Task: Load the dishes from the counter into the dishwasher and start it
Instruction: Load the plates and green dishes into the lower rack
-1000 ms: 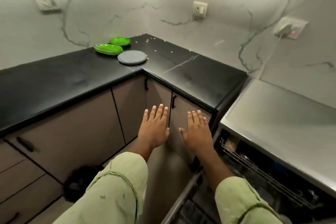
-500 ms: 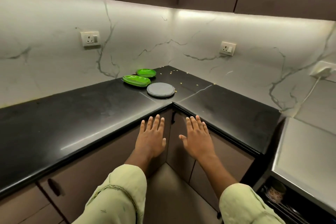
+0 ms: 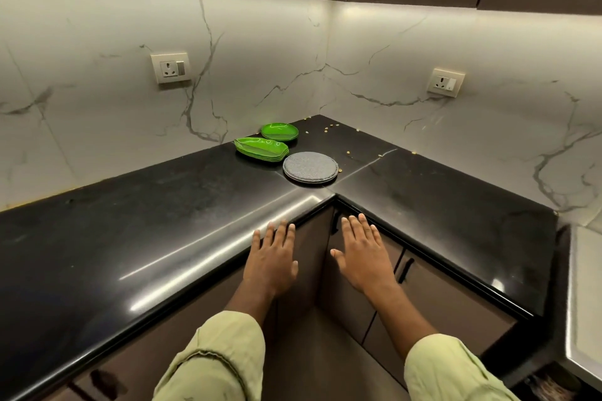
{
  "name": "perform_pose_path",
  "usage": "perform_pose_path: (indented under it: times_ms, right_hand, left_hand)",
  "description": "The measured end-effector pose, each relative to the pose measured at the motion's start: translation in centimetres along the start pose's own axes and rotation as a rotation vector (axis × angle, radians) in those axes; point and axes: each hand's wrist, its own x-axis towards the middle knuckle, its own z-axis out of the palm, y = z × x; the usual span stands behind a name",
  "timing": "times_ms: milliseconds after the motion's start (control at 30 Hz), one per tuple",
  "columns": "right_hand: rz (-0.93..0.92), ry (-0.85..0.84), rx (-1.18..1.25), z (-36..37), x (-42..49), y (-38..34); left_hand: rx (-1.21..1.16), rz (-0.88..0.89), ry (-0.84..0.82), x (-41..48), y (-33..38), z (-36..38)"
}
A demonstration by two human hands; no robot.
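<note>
Nothing is loaded yet, as far as I can judge: every dish I can see sits on the polished black stone counter (image 3: 163,238), and only a dark sliver of what I take to be the dishwasher (image 3: 550,382) shows at the lower right, under a steel-grey top. My left hand (image 3: 272,262) and right hand (image 3: 363,257) hang flat and empty in front of the counter's inner corner, fingers spread wide, holding nothing. The dishes lie well beyond them, near the back corner: a small stack of speckled grey round plates (image 3: 310,168) nearest me, just behind it a stack of glossy green leaf-shaped plates (image 3: 261,148), then a round green divided plate (image 3: 279,131). Yellowish crumbs (image 3: 325,130) dot the stone around them. All picking up, loading and starting remains.
</note>
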Motion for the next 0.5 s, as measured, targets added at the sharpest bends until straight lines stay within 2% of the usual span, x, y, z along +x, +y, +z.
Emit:
perform_pose_path:
  times_ms: [200,500]
  right_hand:
    - [-0.018,-0.008,0.022,2.7,6.5,1.8]
    - [-0.086,-0.041,0.032,5.6,18.1,6.2]
  left_hand:
    - [0.011,-0.016,-0.001,6.7,-0.9,0.4]
    - [0.011,-0.092,-0.124,17.4,-0.9,2.2]
